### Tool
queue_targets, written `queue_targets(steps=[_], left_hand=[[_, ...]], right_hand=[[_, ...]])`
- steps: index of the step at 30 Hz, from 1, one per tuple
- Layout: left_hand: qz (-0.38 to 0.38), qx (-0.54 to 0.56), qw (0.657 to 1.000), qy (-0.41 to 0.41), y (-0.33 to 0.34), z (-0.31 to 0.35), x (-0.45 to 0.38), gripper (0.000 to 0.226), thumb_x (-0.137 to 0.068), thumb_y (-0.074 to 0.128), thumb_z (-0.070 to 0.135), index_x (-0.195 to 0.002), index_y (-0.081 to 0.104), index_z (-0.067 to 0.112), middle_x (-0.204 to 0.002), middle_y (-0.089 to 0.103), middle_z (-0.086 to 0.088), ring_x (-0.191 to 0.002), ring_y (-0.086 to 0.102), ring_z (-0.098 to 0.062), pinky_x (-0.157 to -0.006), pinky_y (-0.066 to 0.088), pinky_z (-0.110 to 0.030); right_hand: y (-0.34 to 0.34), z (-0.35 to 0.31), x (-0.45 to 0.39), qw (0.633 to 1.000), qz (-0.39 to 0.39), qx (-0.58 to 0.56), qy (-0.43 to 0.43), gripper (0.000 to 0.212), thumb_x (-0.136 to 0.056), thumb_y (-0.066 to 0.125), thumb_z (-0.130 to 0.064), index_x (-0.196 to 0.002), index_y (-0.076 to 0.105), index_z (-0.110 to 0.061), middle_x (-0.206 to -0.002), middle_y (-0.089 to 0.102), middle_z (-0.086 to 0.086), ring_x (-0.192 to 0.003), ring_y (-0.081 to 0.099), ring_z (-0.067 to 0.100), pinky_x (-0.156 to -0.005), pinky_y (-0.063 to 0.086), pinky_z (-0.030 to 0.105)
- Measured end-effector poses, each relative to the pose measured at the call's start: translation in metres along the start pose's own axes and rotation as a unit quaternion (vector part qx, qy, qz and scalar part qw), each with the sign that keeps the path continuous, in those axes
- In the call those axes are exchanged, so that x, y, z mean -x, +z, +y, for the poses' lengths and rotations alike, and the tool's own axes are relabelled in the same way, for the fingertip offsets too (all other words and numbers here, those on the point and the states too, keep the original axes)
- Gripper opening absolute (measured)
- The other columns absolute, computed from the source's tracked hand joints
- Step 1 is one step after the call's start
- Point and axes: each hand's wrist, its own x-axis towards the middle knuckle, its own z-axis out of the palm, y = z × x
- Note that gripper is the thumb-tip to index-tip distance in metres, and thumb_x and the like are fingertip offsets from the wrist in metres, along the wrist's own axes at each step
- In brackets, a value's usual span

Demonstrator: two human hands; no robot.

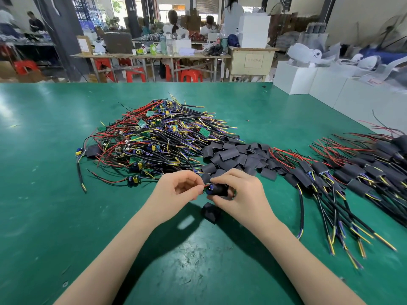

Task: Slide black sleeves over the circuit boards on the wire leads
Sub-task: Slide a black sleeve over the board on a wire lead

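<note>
Green table [66, 216]: work surface, seen from above and behind the hands.

Left hand [176, 192]: raised just over the table near centre; fingers curled, thumb and fingertips pinched on the red lead [203, 185] at the left end of a board.

Right hand [239, 194]: just beside the left hand, fingers curled round a black sleeve [220, 191]. The sleeve is held between the two hands.

Board [234, 193]: partly inside the sleeve; a green edge is seen at the sleeve's right end, and blue and green parts at its left end. How far it is covered cannot be told.

Spare sleeve [211, 213]: one loose black piece, lying on the table just below the hands.

Sleeve pile [233, 157]: many loose black sleeves, heaped just beyond the hands, between the two wire heaps.

Unsleeved pile [158, 133]: a large tangle of bare green boards with red, black, yellow and purple leads, set left of centre behind the hands. One sleeved piece [92, 150] is seen at its left edge.

Sleeved pile [356, 170]: boards already covered in black, laid in rows at the right, with leads fanned toward the near edge.

Background: wooden benches [154, 55], red stools [190, 75], white boxes [295, 78], and seated people at the far side.
</note>
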Motion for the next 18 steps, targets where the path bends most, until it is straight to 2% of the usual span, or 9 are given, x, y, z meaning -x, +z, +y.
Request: queue_targets(steps=[1,5,8,10,11,14,16,18], left_hand=[[0.003,0.018,1.0,-0.012,-0.0003,0.0005,-0.0008,0.015,-0.087,0.065,-0.004,-0.081,0.068,0.01,-0.068,0.066,0.001,-0.059,0.058,-0.012,-0.063,0.05,-0.021],[0.019,0.094,0.992,-0.086,0.0001,0.0016,-0.0022,0.011,-0.089,0.062,-0.001,-0.081,0.067,0.004,-0.064,0.065,-0.001,-0.053,0.054,-0.016,-0.056,0.047,-0.02],[0.024,0.097,0.99,-0.098,0.0006,0.0014,-0.0017,0.01,-0.09,0.063,0.001,-0.082,0.067,0.005,-0.063,0.064,-0.002,-0.049,0.052,-0.015,-0.05,0.044,-0.02],[0.033,0.083,0.993,-0.074,0.0,0.0022,-0.0012,0.005,-0.089,0.066,0.001,-0.09,0.068,0.006,-0.064,0.065,-0.003,-0.049,0.052,-0.014,-0.048,0.045,-0.023],[0.039,0.068,0.995,-0.058,-0.0007,0.0029,-0.0007,0.01,-0.088,0.067,0.002,-0.095,0.068,0.008,-0.067,0.067,-0.004,-0.05,0.053,-0.014,-0.047,0.045,-0.024],[0.046,-0.059,0.997,0.017,-0.0038,0.005,0.0008,0.02,-0.085,0.072,0.007,-0.099,0.073,0.021,-0.081,0.072,0.003,-0.062,0.062,-0.011,-0.054,0.048,-0.025],[0.05,-0.137,0.987,0.07,-0.0058,0.0074,0.0019,0.019,-0.083,0.074,0.008,-0.094,0.075,0.023,-0.084,0.071,0.008,-0.067,0.061,-0.008,-0.056,0.043,-0.017],[0.049,-0.165,0.98,0.105,-0.0086,0.0094,0.0021,0.014,-0.082,0.075,0.007,-0.09,0.077,0.019,-0.082,0.07,0.01,-0.067,0.058,-0.005,-0.056,0.035,-0.008]], right_hand=[[-0.0008,0.0001,-0.0004,1.0,0.001,0.013,-0.001,0.032,-0.066,0.079,-0.017,-0.098,0.074,-0.018,-0.087,0.064,-0.004,-0.059,0.041,-0.007,-0.06,0.044,0.022],[-0.0019,-0.0007,-0.0003,0.991,0.04,0.125,-0.036,0.032,-0.067,0.075,-0.016,-0.099,0.073,-0.021,-0.091,0.067,-0.004,-0.077,0.062,0.021,-0.057,0.052,0.032],[-0.0012,-0.0003,-0.0007,0.982,0.05,0.174,-0.06,0.032,-0.063,0.08,-0.015,-0.094,0.075,-0.019,-0.085,0.069,-0.004,-0.076,0.062,0.025,-0.053,0.051,0.03],[-0.0015,0.0014,-0.0014,0.981,0.038,0.177,-0.068,0.031,-0.066,0.08,-0.017,-0.096,0.074,-0.016,-0.085,0.07,-0.003,-0.075,0.063,0.026,-0.058,0.052,0.031],[-0.0019,0.0021,-0.0016,0.982,0.027,0.172,-0.067,0.029,-0.068,0.078,-0.019,-0.097,0.074,-0.015,-0.086,0.07,-0.002,-0.076,0.063,0.027,-0.062,0.052,0.032],[-0.0022,0.0016,-0.0019,0.984,-0.015,0.164,-0.066,0.026,-0.075,0.072,-0.023,-0.099,0.072,-0.016,-0.088,0.068,-0.001,-0.079,0.063,0.026,-0.068,0.043,0.031],[-0.0022,0.0013,-0.0025,0.986,-0.04,0.15,-0.064,0.025,-0.079,0.068,-0.025,-0.103,0.07,-0.018,-0.089,0.066,-0.003,-0.083,0.062,0.022,-0.07,0.035,0.03],[-0.0031,0.0024,-0.003,0.986,-0.069,0.132,-0.07,0.026,-0.084,0.064,-0.026,-0.109,0.067,-0.02,-0.093,0.065,-0.006,-0.088,0.06,0.018,-0.074,0.034,0.031]])
